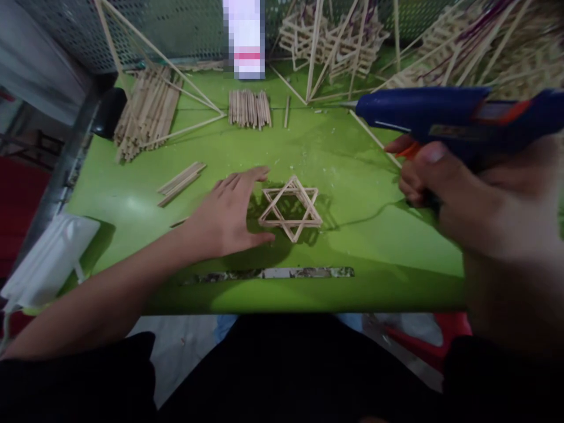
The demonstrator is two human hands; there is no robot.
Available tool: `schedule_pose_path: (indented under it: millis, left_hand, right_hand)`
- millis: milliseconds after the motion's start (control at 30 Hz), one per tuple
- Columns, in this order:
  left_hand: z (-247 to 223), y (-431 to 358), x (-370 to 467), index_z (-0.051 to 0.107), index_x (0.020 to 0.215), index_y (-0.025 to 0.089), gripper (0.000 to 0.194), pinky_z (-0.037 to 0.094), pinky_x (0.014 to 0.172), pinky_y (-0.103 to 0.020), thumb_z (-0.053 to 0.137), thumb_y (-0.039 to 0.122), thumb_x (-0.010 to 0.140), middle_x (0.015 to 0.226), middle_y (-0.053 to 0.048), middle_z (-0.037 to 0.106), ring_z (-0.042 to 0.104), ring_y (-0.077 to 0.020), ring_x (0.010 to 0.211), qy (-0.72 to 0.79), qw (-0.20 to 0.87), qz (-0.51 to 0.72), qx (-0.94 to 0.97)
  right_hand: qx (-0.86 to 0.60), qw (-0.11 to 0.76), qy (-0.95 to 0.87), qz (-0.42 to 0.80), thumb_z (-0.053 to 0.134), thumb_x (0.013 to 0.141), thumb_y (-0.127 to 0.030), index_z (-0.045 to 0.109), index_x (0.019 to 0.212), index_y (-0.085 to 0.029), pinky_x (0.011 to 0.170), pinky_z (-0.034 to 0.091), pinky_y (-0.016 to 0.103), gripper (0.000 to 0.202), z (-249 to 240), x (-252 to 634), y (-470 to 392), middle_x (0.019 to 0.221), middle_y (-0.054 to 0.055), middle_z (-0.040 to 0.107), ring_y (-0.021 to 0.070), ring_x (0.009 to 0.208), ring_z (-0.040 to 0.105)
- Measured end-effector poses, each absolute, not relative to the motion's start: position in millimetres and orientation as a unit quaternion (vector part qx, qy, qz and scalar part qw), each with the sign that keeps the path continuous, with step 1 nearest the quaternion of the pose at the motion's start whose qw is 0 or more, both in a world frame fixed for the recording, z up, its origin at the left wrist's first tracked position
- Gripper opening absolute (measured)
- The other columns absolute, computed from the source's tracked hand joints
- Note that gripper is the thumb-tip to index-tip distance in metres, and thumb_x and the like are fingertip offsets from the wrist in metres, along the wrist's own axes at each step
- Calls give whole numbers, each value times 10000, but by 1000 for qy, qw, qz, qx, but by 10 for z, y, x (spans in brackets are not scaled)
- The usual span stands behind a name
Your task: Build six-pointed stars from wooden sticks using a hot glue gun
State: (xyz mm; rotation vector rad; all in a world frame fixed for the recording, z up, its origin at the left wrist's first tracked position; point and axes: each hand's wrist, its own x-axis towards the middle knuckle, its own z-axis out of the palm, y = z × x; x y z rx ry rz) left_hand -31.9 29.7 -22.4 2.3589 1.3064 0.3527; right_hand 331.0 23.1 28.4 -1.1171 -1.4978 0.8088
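Note:
A six-pointed star of thin wooden sticks [311, 222] lies on the green table [396, 258]. Just left of it is my left hand [233, 211], palm down, thumb and fingers spread around the star's left side, holding nothing. On the right, my right hand [458, 188] is wrapped round a blue glue gun [423, 108] with an orange trigger. The gun's metal tip points left, above the table's back part, away from the star. Several loose sticks [181, 183] lie left of my left hand.
A pile of sticks [150, 108] lies back left, with a row of short sticks [249, 108] at back centre. Long stick frames [311, 64] and stacked stick stars [352, 44] stand at the back. A white object [50, 258] sits at the left edge.

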Motion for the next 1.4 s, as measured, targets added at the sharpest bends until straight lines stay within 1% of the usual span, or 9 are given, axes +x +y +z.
schedule_pose_path:
  millis: [100, 233, 333, 467, 567, 733, 1067, 1267, 1400]
  left_hand:
    - [-272, 333, -315, 379, 1790, 359, 1199, 546, 1227, -872, 1007, 618, 801, 1664, -182, 700, 701, -541, 1493, 478, 238, 134, 835]
    - [-336, 350, -301, 544, 1678, 276, 972, 621, 1142, -817, 932, 551, 830, 1506, -192, 775, 762, -501, 1358, 484, 221, 152, 833]
    - [-368, 357, -285, 605, 1634, 241, 948, 608, 1170, -803, 934, 568, 808, 1491, -199, 773, 745, -500, 1366, 494, 205, 150, 832]
    - [-384, 369, -263, 715, 1510, 242, 841, 572, 1205, -800, 962, 582, 781, 1417, -170, 801, 750, -477, 1319, 486, 194, 148, 839]
    - [-380, 378, -261, 767, 1430, 276, 764, 619, 1142, -727, 1004, 569, 766, 1332, -132, 829, 778, -427, 1226, 472, 210, 162, 841]
    - [-371, 420, -291, 761, 1448, 285, 716, 696, 984, -587, 1015, 464, 803, 1300, -107, 841, 811, -353, 1135, 414, 221, 256, 845]
    - [-463, 492, -311, 737, 1539, 319, 773, 728, 934, -533, 1020, 527, 850, 1323, -91, 857, 841, -315, 1101, 344, 190, 338, 855]
    - [-504, 507, -316, 699, 1586, 308, 843, 744, 908, -539, 1045, 533, 851, 1315, -83, 849, 836, -304, 1090, 314, 175, 370, 857]
    - [-547, 494, -326, 675, 1594, 322, 831, 744, 962, -617, 1009, 597, 884, 1348, -84, 827, 816, -328, 1135, 321, 202, 377, 845]
  right_hand:
    - [-466, 508, -614, 384, 965, 959, -610, 890, 1016, -265, 507, 494, 328, 357, 437, 3253, 212, 964, 40, 807, 123, 606, 620]
    - [-451, 423, -629, 471, 936, 978, -632, 895, 996, -223, 398, 516, 283, 411, 431, 3256, 308, 812, 57, 826, 167, 528, 713]
    - [-434, 404, -618, 516, 935, 973, -645, 883, 994, -182, 369, 514, 276, 467, 246, 3320, 392, 832, 92, 854, 167, 478, 706]
    - [-454, 410, -576, 542, 922, 985, -645, 880, 1023, -172, 403, 535, 252, 477, 17, 3412, 379, 843, 105, 854, 167, 522, 733]
    - [-457, 385, -568, 566, 923, 984, -640, 881, 1030, -186, 422, 548, 253, 458, 5, 3459, 331, 890, 109, 863, 167, 549, 740]
    - [-437, 363, -576, 588, 873, 1037, -605, 908, 1033, -219, 416, 546, 271, 388, 148, 3530, 274, 950, 123, 883, 183, 558, 752]
    - [-453, 416, -586, 529, 872, 1059, -512, 926, 1026, -268, 606, 696, 313, 252, 108, 3606, 129, 902, 91, 868, 231, 747, 826]
    - [-478, 410, -591, 504, 912, 1009, -587, 882, 937, -250, 590, 685, 318, 345, 144, 3622, 120, 798, 65, 823, 213, 670, 793]
    - [-491, 424, -573, 501, 928, 997, -571, 867, 936, -252, 574, 658, 301, 331, 143, 3626, 101, 775, 48, 806, 193, 647, 764]
